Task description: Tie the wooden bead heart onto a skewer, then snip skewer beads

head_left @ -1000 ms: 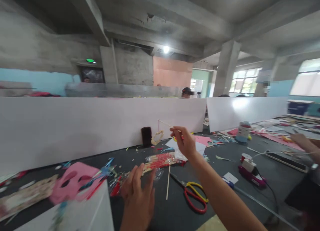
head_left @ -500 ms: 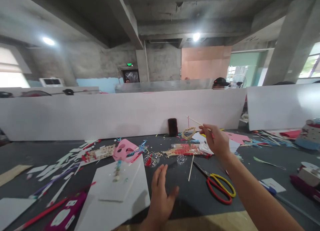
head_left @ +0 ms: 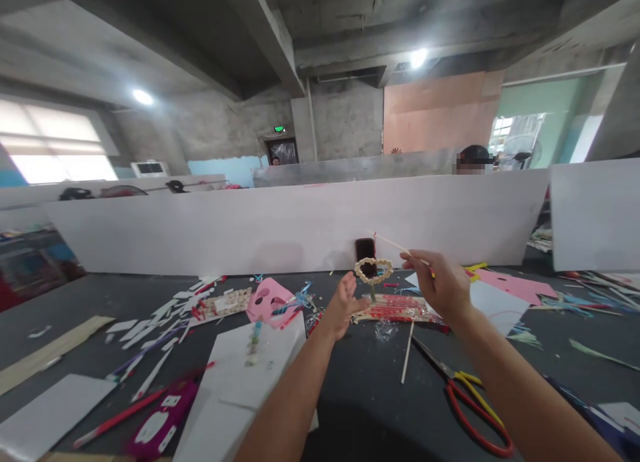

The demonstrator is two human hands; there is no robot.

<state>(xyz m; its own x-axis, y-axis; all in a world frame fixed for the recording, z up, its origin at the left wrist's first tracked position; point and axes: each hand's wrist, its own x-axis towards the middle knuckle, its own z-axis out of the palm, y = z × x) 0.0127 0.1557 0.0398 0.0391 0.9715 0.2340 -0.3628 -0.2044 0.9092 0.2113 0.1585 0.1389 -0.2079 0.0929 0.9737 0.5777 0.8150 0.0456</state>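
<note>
My right hand [head_left: 443,285] pinches a thin wooden stick [head_left: 393,242] that points up and to the left. From the stick's tip a red string [head_left: 375,239] runs down toward a heart-shaped ring of pale beads [head_left: 360,273], which hangs in the air with a short greenish piece below it. Close to the ring's lower left is my left hand [head_left: 344,307], thumb and fingers apart. Whether a fingertip touches the hanging piece is hard to tell. Below the hands lie a bundle of red and pale sticks [head_left: 400,307], a loose stick [head_left: 407,353] and red-and-yellow-handled scissors [head_left: 475,409].
A phone [head_left: 365,249] leans against the white partition [head_left: 200,235]. Left of my hands are a pink cutout sheet [head_left: 267,301], white paper [head_left: 220,362], a purple object [head_left: 163,422] and white strips. More pink sheet [head_left: 520,285] lies right. Beyond the partition, a person's cap [head_left: 474,157] shows.
My left hand has risen and moved forward to beside the beaded heart. My right hand still holds the stick up. The view has shifted, so the scene sits further right.
</note>
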